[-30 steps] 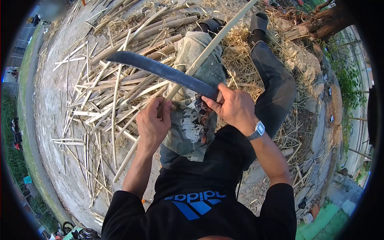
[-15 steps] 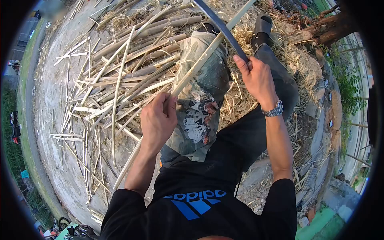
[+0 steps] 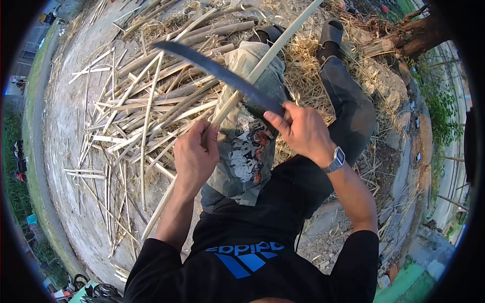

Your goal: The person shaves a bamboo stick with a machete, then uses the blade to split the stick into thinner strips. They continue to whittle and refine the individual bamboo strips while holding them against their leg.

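Observation:
A long, pale bamboo strip (image 3: pixel 273 53) runs slantwise across my leg, from beside my left forearm up past my feet. My left hand (image 3: pixel 197 154) pinches it near the thigh. In my right hand (image 3: pixel 305 131) is a long, dark, curved knife (image 3: pixel 217 69), its handle mostly covered by the fingers. The blade lies across the strip, its tip pointing to the upper left. Under the strip, a camouflage cloth with a printed picture (image 3: pixel 250 156) covers my thigh and knee.
Many split strips and poles (image 3: pixel 151 101) lie piled on the ground to the left. Curly shavings (image 3: pixel 303 55) are scattered around my feet. A tree trunk (image 3: pixel 414 38) and rough rocks (image 3: pixel 386 86) stand at the right.
My right hand has moved down and left, towards my body. The knife has swung leftward and now crosses the strip nearer my left hand, which has barely shifted.

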The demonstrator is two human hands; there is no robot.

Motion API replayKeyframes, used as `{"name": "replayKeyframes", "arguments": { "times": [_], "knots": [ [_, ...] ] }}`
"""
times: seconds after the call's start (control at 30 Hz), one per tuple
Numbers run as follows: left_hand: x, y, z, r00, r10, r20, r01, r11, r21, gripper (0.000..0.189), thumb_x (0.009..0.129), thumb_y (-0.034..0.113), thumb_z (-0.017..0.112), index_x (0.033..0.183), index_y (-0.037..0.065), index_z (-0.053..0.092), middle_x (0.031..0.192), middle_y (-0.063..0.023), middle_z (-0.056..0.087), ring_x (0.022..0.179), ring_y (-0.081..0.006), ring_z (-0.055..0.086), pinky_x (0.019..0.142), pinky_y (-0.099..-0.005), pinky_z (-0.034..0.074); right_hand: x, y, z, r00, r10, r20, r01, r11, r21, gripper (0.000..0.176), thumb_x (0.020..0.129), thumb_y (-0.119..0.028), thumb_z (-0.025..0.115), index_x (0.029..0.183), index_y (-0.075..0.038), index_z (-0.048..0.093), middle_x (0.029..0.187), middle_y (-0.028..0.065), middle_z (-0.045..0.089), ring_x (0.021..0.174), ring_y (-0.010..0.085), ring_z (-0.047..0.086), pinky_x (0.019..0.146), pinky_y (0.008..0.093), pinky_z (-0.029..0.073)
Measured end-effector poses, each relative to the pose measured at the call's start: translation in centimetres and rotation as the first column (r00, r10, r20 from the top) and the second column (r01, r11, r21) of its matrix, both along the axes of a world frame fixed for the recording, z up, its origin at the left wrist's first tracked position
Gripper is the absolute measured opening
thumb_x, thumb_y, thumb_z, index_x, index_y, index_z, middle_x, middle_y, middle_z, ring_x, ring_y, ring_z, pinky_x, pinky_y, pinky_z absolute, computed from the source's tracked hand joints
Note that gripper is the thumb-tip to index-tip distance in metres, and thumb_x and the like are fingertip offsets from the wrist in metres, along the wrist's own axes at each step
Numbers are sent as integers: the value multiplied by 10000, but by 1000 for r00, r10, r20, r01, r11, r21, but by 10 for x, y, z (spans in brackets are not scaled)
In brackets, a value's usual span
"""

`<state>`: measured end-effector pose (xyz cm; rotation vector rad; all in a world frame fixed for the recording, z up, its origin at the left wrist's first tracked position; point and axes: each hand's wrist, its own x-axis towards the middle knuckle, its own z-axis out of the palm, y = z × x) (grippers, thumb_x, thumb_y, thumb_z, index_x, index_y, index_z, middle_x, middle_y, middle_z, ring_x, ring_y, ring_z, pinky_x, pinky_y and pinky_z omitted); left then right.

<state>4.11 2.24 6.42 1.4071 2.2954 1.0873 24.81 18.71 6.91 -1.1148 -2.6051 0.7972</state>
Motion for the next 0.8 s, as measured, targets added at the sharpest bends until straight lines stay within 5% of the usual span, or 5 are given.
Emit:
{"name": "replayKeyframes", "arguments": {
  "times": [0.13,0.2,0.47,0.53,0.8],
  "knots": [
    [-5,-21,-10,1000,-20,-3,20,1000,0,177,987,125,693,891,-21,664,570,-75,529,494,-115,435,483,-311,356,10,27,-16,994,-93,-60,101,985,142,668,985,-645,585,785,-10,641,566,114,631,532,342,659,471,438,477],
    [-5,-29,-7,1000,-5,22,5,1000,-13,171,986,120,692,891,-20,667,569,-84,534,494,-127,445,485,-316,362,13,64,0,956,-281,-90,278,960,-46,675,1004,-630,572,754,-6,634,535,120,583,494,307,628,463,424,442],
    [-29,-51,-22,998,-25,-61,21,997,-79,117,957,115,712,909,22,662,602,-129,593,482,-278,573,500,-364,434,8,-1,-7,998,56,26,-58,994,89,641,948,-669,623,752,-58,626,590,94,655,562,340,681,519,423,528],
    [-44,-71,-34,996,-79,-38,76,994,-72,155,981,127,700,903,-1,659,556,-66,513,472,-134,451,475,-304,365,15,26,-21,998,-57,-15,59,978,199,635,951,-677,609,758,-72,631,573,73,646,554,320,682,488,418,504],
    [-85,-103,-19,992,-119,-36,113,984,-140,166,978,111,680,859,19,609,552,-79,500,424,-180,424,449,-333,333,89,212,-25,684,-729,-21,729,684,-20,839,972,-779,446,726,-4,655,554,111,618,477,274,648,429,376,491]
  ]
}}
